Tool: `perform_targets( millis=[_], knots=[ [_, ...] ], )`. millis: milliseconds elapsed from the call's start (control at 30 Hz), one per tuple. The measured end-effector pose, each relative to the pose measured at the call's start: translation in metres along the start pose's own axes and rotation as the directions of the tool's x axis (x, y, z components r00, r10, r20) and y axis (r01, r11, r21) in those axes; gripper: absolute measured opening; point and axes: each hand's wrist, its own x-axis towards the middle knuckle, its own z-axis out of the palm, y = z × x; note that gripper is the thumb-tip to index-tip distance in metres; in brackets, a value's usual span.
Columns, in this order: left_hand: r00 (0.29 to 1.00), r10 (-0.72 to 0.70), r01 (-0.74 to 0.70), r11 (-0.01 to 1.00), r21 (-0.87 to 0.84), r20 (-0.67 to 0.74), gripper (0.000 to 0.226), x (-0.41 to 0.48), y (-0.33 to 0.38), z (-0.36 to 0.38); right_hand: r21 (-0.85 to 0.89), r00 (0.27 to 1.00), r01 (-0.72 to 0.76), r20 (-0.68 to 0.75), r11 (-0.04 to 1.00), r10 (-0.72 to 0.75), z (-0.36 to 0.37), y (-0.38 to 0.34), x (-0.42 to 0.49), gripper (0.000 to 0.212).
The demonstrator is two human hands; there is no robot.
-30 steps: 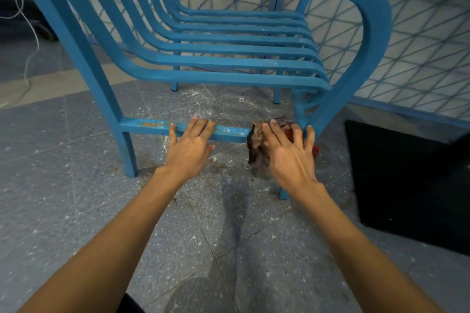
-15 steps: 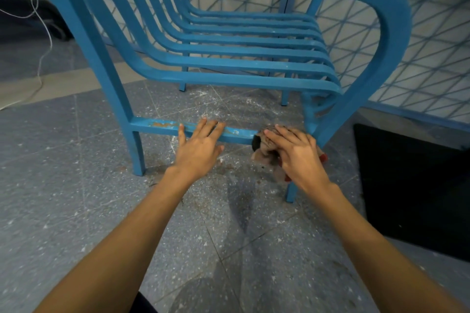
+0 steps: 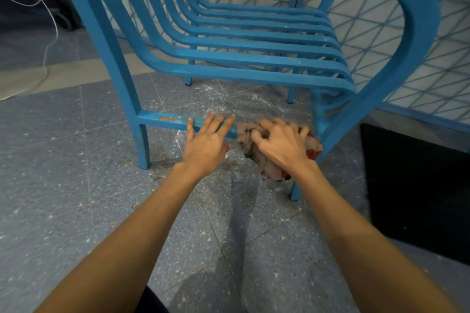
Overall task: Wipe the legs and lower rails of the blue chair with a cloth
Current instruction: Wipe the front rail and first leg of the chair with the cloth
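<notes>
Cloth (image 3: 270,169), crumpled, pale with red patches and dirty marks, was bunched against the right end of the lower rail (image 3: 162,119) of the blue chair (image 3: 254,58), close to where the rail met the near right leg (image 3: 296,192). The right hand (image 3: 279,146) lay on top of it with fingers curled into the folds, gripping it and pressing it to the rail. Just beside it on the left, the left hand (image 3: 206,143) rested on the same rail with fingers straight and spread, holding nothing and apparently steadying the chair. The step in hand looked like wiping this side rail, with a brown scuffed patch (image 3: 170,117) further left not yet reached. The next move would call for dragging the cloth along the rail, which means lifting the left hand clear, then working down the leg (image 3: 143,145). Dust and pale streaks covered the speckled floor (image 3: 76,185) beneath.
</notes>
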Motion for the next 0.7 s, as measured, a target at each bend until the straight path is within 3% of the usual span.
perform_targets(
  millis=[133,267,400,467,567,700],
  knots=[
    [1.000,0.005,-0.005,1.000,-0.013,0.002,0.068,-0.001,-0.002,0.000,0.109,0.991,0.106,-0.092,0.988,-0.096,-0.001,0.019,-0.008,0.044],
    [1.000,0.022,-0.022,0.999,-0.027,0.015,0.069,-0.002,-0.004,-0.001,0.219,0.974,0.086,-0.225,0.972,-0.036,-0.006,0.040,-0.016,0.027],
    [0.999,0.030,-0.029,0.999,-0.022,0.035,0.072,-0.003,-0.007,-0.001,0.184,0.965,-0.209,-0.117,0.960,0.233,-0.013,0.017,0.004,0.027],
    [0.999,0.027,-0.027,1.000,-0.015,0.044,0.074,-0.004,-0.007,0.000,0.134,0.955,-0.276,-0.072,0.952,0.287,-0.011,-0.004,0.013,0.027],
    [0.998,0.019,-0.019,1.000,-0.003,0.054,0.075,-0.004,-0.006,-0.001,0.081,0.986,-0.114,-0.110,0.990,0.122,0.005,-0.031,0.009,0.038],
    [0.998,0.014,-0.016,1.000,0.025,0.067,0.077,-0.004,-0.004,0.000,0.011,0.975,0.136,-0.178,0.991,-0.132,0.018,-0.019,-0.006,0.048]
  ],
)
